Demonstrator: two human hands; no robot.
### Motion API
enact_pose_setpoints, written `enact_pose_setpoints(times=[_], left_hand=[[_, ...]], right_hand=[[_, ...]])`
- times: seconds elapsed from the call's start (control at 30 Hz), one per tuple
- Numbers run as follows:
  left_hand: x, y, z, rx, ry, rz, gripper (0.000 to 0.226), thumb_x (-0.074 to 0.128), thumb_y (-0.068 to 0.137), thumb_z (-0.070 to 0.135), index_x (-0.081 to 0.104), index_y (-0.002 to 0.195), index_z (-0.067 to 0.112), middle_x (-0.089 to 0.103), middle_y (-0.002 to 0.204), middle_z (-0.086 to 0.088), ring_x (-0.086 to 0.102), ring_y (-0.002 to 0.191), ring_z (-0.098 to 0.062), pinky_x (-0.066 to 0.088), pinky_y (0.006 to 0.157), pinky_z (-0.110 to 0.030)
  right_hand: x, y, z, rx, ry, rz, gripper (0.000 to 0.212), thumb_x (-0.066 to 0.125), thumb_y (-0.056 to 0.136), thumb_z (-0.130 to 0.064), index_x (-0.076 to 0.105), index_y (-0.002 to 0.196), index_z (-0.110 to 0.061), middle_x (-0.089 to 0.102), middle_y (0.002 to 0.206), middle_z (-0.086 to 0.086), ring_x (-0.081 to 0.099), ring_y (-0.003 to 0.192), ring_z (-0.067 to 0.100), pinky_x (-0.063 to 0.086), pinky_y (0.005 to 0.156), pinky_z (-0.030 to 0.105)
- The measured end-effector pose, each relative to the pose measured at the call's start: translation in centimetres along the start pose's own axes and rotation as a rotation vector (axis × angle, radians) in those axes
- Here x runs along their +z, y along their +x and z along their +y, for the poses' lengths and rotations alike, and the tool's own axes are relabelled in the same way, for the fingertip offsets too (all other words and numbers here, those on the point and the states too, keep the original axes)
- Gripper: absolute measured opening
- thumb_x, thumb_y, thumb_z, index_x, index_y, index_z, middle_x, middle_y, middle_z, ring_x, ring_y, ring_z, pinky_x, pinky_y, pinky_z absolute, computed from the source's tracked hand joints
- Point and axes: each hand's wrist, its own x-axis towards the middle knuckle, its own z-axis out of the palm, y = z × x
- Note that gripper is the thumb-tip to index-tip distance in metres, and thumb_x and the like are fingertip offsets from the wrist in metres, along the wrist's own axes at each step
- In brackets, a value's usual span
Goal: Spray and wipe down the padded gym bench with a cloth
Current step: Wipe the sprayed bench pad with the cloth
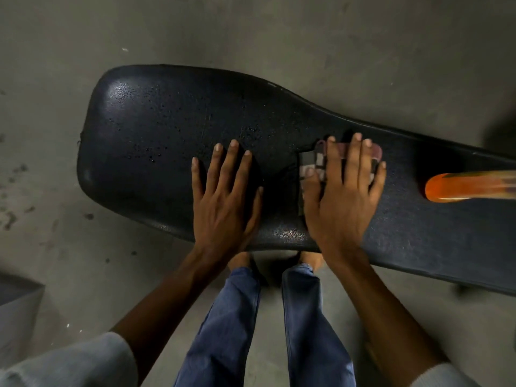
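Note:
A black padded bench (156, 135) lies across the view, wide at the left and narrowing to the right, with droplets scattered on its surface. My left hand (224, 196) rests flat on the pad, fingers spread, holding nothing. Just to its right, my right hand (344, 194) presses flat on a folded checked cloth (312, 160) that peeks out under the fingers and thumb. An orange bottle (469, 187), blurred, lies on the narrow part of the bench right of the cloth.
Grey concrete floor (279, 32) surrounds the bench, stained at the left. My legs in blue trousers (229, 317) and bare feet stand against the bench's near edge. A grey object (16, 303) sits at the lower left.

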Motion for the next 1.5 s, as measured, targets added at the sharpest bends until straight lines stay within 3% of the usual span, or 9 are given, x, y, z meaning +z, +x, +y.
enact_pose_setpoints(times=[0.1, 0.33, 0.47, 0.63, 0.77, 0.9, 1.03, 1.2, 1.5], left_hand=[[-0.3, 0.1, 0.1, -0.012, -0.057, 0.031, 0.063, 0.043, 0.109, 0.046, 0.04, 0.162, 0.013, 0.027, 0.174, -0.013, 0.019, 0.164, -0.032, 0.012, 0.13, -0.064], [-0.9, 0.6, -1.9, -0.051, 0.013, 0.005, 0.068, 0.037, 0.109, 0.049, 0.031, 0.166, 0.013, 0.018, 0.176, -0.014, 0.012, 0.165, -0.033, 0.009, 0.129, -0.068], [-1.0, 0.6, -2.1, -0.058, 0.026, -0.023, 0.071, 0.037, 0.108, 0.052, 0.03, 0.167, 0.013, 0.019, 0.176, -0.013, 0.012, 0.165, -0.032, 0.011, 0.129, -0.068], [-1.6, 1.4, -3.1, -0.084, -0.009, 0.021, 0.073, 0.04, 0.107, 0.053, 0.031, 0.166, 0.013, 0.017, 0.177, -0.015, 0.011, 0.165, -0.034, 0.006, 0.13, -0.066], [-1.8, 1.9, -5.8, -0.142, 0.043, -0.025, 0.077, 0.031, 0.108, 0.057, 0.021, 0.169, 0.012, 0.011, 0.178, -0.013, 0.005, 0.166, -0.032, 0.004, 0.131, -0.066], [-1.8, 1.5, -6.5, -0.113, 0.037, -0.042, 0.076, 0.029, 0.107, 0.057, 0.021, 0.169, 0.012, 0.012, 0.178, -0.013, 0.007, 0.166, -0.032, 0.008, 0.13, -0.067], [-2.2, 1.8, -7.0, -0.166, 0.015, 0.007, 0.079, 0.035, 0.106, 0.059, 0.026, 0.167, 0.011, 0.015, 0.177, -0.015, 0.009, 0.165, -0.034, 0.006, 0.13, -0.067], [-2.5, 1.2, -8.1, -0.197, 0.022, -0.021, 0.08, 0.031, 0.107, 0.059, 0.02, 0.169, 0.01, 0.01, 0.178, -0.015, 0.006, 0.166, -0.033, 0.008, 0.129, -0.067], [-2.8, 0.9, -10.5, -0.206, 0.043, -0.005, 0.077, 0.042, 0.105, 0.05, 0.022, 0.168, 0.011, 0.014, 0.177, -0.015, 0.008, 0.165, -0.034, 0.009, 0.13, -0.066]], right_hand=[[-0.3, -2.4, -1.3, 0.001, 0.023, -0.034, 0.068, 0.032, 0.114, -0.056, 0.025, 0.172, -0.022, 0.021, 0.181, 0.011, 0.014, 0.17, 0.028, 0.013, 0.134, 0.06], [1.0, 2.3, -5.7, -0.358, 0.067, -0.082, 0.067, 0.034, 0.113, -0.056, 0.032, 0.17, -0.022, 0.027, 0.179, 0.01, 0.02, 0.168, 0.027, 0.011, 0.136, 0.055], [0.3, 5.4, -4.0, -0.249, -0.01, -0.077, 0.067, 0.027, 0.113, -0.058, 0.029, 0.171, -0.026, 0.026, 0.18, 0.006, 0.017, 0.169, 0.024, 0.011, 0.135, 0.055], [-0.2, 1.5, -4.3, -0.07, -0.017, -0.065, 0.066, 0.03, 0.114, -0.055, 0.027, 0.172, -0.023, 0.026, 0.18, 0.007, 0.017, 0.169, 0.026, 0.013, 0.133, 0.056], [0.8, 1.5, -9.0, -0.253, 0.045, -0.083, 0.065, 0.037, 0.114, -0.054, 0.032, 0.17, -0.021, 0.031, 0.178, 0.011, 0.024, 0.167, 0.028, 0.014, 0.133, 0.056], [1.3, 6.3, -11.2, -0.353, 0.06, -0.098, 0.065, 0.031, 0.113, -0.056, 0.031, 0.17, -0.024, 0.03, 0.178, 0.007, 0.021, 0.168, 0.024, 0.011, 0.134, 0.053], [1.0, 7.9, -9.8, -0.211, 0.021, -0.076, 0.066, 0.027, 0.113, -0.058, 0.028, 0.171, -0.027, 0.028, 0.179, 0.005, 0.019, 0.169, 0.022, 0.013, 0.133, 0.053], [0.9, 3.3, -11.9, -0.055, 0.01, -0.047, 0.066, 0.026, 0.114, -0.055, 0.027, 0.172, -0.023, 0.027, 0.18, 0.007, 0.019, 0.169, 0.025, 0.016, 0.134, 0.057], [2.0, 8.5, -16.7, -0.433, 0.019, -0.095, 0.065, 0.033, 0.112, -0.058, 0.033, 0.169, -0.026, 0.031, 0.178, 0.007, 0.023, 0.167, 0.024, 0.014, 0.134, 0.054]])
